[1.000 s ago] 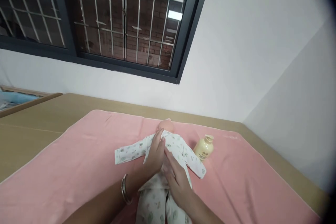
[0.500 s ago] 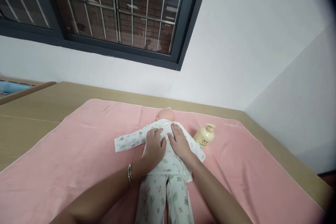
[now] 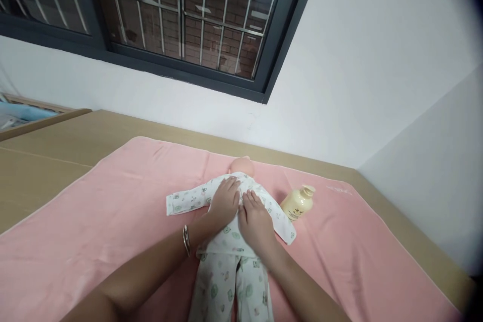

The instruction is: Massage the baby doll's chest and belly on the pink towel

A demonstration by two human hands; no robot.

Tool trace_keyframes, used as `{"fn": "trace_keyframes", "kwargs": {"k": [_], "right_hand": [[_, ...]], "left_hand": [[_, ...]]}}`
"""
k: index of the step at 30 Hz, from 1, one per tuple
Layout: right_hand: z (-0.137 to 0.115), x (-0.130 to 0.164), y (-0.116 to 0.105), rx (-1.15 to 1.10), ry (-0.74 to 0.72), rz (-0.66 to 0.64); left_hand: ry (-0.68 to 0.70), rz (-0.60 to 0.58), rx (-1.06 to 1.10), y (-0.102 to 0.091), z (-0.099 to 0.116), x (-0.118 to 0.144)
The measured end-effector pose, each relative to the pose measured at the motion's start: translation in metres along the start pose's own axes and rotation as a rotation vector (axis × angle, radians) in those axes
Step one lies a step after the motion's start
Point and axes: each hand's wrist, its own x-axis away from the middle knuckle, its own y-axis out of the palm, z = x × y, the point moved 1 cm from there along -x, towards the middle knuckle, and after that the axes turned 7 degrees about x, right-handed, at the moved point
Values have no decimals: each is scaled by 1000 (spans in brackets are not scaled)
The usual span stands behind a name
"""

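So the doll (image 3: 234,237) is dressed and laid out on the pink blanket (image 3: 121,206), bottle (image 3: 299,203) parked by 1 sleeve (image 3: 283,225); what's left can't be told. Left hand (image 3: 225,202) and right hand (image 3: 257,224) are rested flat on its upper body, nothing gripped, vs palms nearly pressed together 1 second earlier.

Cannot see the part of the patterned shirt (image 3: 231,240) beneath the hands (image 3: 225,203), mid-frame, nor the ends of the trousers (image 3: 251,287) and the forearms (image 3: 147,264), cut off by the bottom edge. Cannot read the tiny print (image 3: 296,212) on the bottle (image 3: 304,199), right of centre, or identify the blue thing (image 3: 26,110) cut off at the far left.
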Motion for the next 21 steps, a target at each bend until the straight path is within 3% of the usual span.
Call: {"fn": "trace_keyframes", "kwargs": {"k": [6,14,21], "right_hand": [[23,-31,11,-147,55,2],[29,-26,28,-180,43,78],[33,-27,26,-155,13,35]], "left_hand": [[-63,9,6,2,2,12],[-105,45,-33,3,1,20],[-23,-16,-100,-1,11,25]]}}
